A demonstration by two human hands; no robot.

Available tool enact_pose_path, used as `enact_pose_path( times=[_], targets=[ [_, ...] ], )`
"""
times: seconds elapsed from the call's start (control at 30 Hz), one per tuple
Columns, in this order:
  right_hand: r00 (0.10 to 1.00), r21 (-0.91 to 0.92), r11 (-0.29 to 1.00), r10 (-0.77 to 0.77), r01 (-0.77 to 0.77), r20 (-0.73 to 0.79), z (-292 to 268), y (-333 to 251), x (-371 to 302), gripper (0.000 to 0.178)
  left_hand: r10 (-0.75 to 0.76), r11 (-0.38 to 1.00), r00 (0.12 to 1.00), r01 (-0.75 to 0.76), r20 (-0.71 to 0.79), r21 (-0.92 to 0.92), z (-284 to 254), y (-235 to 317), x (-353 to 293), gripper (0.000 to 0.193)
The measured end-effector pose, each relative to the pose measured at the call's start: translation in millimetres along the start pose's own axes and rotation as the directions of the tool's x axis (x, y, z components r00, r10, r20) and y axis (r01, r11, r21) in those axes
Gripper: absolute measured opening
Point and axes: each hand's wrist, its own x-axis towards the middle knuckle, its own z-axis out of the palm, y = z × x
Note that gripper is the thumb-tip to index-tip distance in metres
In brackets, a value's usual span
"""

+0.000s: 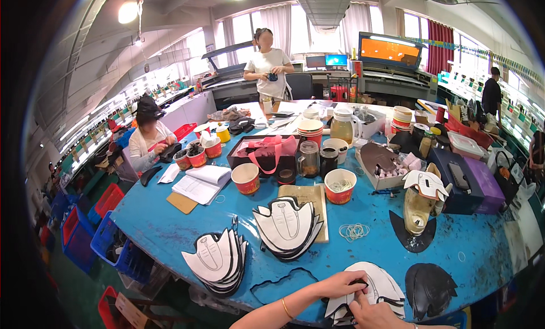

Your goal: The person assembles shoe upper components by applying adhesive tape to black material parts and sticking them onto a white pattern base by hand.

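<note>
At the table's near edge lies a stack of white, black-edged shoe upper pieces (372, 274). My left hand (340, 286) is over it, fingers closed in a pinch on a small black piece (359, 282). Just below, my right hand (374, 314) presses its closed fingers close to the left fingertips; what they grip is hidden. A thin black strip (284, 284) curves on the table left of my left hand. Black shoe upper pieces (430, 289) lie to the right. Further left are two more stacks of white shoe upper pieces (218, 258), (286, 224).
On the blue table (170, 232) are rubber bands (354, 232), a paper tub (340, 186) of bands, an open notebook (200, 183), jars, boxes and a shoe form (419, 207). One person (152, 139) sits at the left; another (268, 68) stands at the far side. Blue crates (116, 247) stand at lower left.
</note>
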Motion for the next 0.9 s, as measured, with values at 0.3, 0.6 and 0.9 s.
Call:
enact_pose_path(
  times=[0.3, 0.6, 0.9],
  targets=[
    [0.986, -0.003, 1.0, -0.029, 0.028, -0.165, 12, 10, -9, 0.034, -0.095, 0.99, 0.994, 0.088, -0.061, -0.111, 13, -2, -13, 0.014],
    [0.433, 0.981, 0.008, 0.897, 0.196, -0.093, -22, 95, -51, 0.012, -0.072, 0.967, 0.593, -0.157, -0.802, -0.203, -11, 33, -54, 0.001],
    [0.25, 0.999, 0.033, 0.968, -0.007, -0.03, 52, 165, -140, 0.021, -0.18, 0.979, 0.77, 0.078, -0.613, -0.189, -1, 11, -42, 0.012]
  ],
)
